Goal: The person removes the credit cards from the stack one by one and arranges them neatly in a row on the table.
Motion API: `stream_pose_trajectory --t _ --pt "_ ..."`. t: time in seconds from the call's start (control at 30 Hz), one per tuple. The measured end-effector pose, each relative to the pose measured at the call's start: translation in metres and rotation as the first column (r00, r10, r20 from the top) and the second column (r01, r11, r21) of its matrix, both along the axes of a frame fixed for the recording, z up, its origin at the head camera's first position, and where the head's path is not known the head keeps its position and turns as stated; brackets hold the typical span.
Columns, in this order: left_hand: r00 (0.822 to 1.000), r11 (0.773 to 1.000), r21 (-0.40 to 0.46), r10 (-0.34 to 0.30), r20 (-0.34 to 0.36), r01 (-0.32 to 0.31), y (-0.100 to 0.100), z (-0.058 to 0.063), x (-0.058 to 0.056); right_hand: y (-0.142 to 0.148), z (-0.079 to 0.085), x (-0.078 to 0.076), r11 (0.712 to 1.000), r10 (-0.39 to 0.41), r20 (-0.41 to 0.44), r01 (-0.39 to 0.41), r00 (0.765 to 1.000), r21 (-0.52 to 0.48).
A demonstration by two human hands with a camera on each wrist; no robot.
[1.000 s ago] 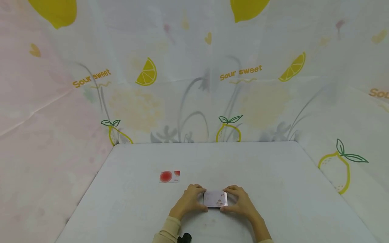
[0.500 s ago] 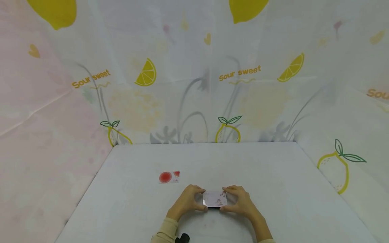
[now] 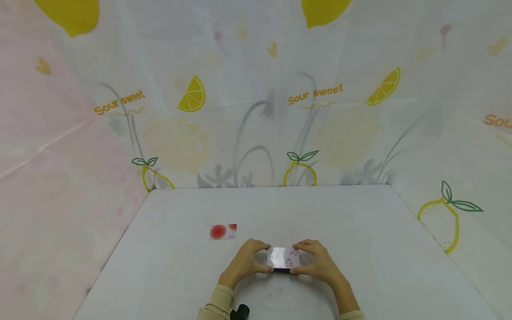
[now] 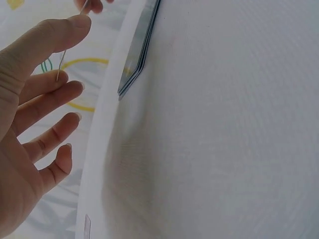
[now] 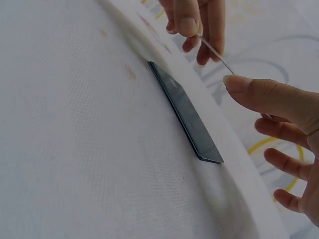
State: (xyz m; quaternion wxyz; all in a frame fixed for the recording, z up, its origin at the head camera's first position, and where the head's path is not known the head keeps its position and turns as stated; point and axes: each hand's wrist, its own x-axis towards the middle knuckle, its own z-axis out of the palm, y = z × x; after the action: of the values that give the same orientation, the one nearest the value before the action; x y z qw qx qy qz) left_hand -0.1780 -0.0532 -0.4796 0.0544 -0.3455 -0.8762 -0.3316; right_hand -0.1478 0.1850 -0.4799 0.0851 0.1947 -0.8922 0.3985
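Observation:
In the head view, a pale card (image 3: pixel 289 258) with a small floral print is held level by its two ends. My left hand (image 3: pixel 252 260) pinches its left end between thumb and fingers, and my right hand (image 3: pixel 316 261) grips the right end likewise. Both wrist views show the card edge-on as a thin line, raised off the table. Beneath it lies a stack of thin dark, glossy cards (image 5: pixel 187 117), its layered edges (image 4: pixel 137 67) visible in the left wrist view. Neither hand touches that stack.
A white card with red circles (image 3: pixel 222 232) lies flat on the white table (image 3: pixel 180 266), beyond the left hand. Lemon-printed cloth walls (image 3: pixel 240 133) enclose the table at the back and sides. A black device (image 3: pixel 241 312) shows beside the left sleeve.
Both hands have lifted the pale card slightly, baring more of the dark stack's near edge below it. A bright reflection has spread over the card's left half.

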Motion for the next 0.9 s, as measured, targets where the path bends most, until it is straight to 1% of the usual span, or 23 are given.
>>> stream_pose_trajectory --t 0.1,0.27,0.43,0.47,0.57,0.67,0.7,0.9 --pt "1.000 1.000 0.005 0.004 -0.008 -0.004 -0.001 0.001 0.000 0.000 0.000 -0.001 1.000 0.004 -0.005 -0.004 1.000 -0.007" --pt "1.000 1.000 0.006 0.008 -0.016 -0.007 -0.005 0.005 0.000 -0.002 0.001 -0.003 1.000 0.024 -0.013 -0.024 1.000 -0.017" --pt "0.999 1.000 0.002 -0.005 -0.038 0.005 -0.008 0.008 -0.002 -0.004 0.004 -0.005 1.000 0.021 -0.031 -0.021 0.999 0.000" --pt "0.998 1.000 0.001 -0.008 -0.056 0.008 -0.009 0.008 -0.003 -0.005 0.005 -0.005 1.000 0.019 -0.037 -0.019 0.999 0.005" --pt "0.998 1.000 0.007 -0.009 -0.059 0.009 -0.010 0.011 -0.005 -0.005 0.007 -0.007 1.000 0.022 -0.060 -0.021 0.998 0.016" --pt "1.000 1.000 0.009 -0.004 -0.031 0.004 -0.011 0.015 -0.007 -0.006 0.008 -0.009 1.000 0.022 -0.088 -0.020 0.996 0.020" --pt "1.000 1.000 0.010 -0.001 -0.005 0.001 -0.011 0.017 -0.007 -0.006 0.009 -0.010 1.000 0.023 -0.097 -0.021 0.995 0.021" --pt "1.000 1.000 -0.013 0.001 0.028 -0.001 -0.012 0.021 -0.014 -0.007 0.012 -0.015 0.999 0.035 -0.121 -0.032 0.992 0.027"
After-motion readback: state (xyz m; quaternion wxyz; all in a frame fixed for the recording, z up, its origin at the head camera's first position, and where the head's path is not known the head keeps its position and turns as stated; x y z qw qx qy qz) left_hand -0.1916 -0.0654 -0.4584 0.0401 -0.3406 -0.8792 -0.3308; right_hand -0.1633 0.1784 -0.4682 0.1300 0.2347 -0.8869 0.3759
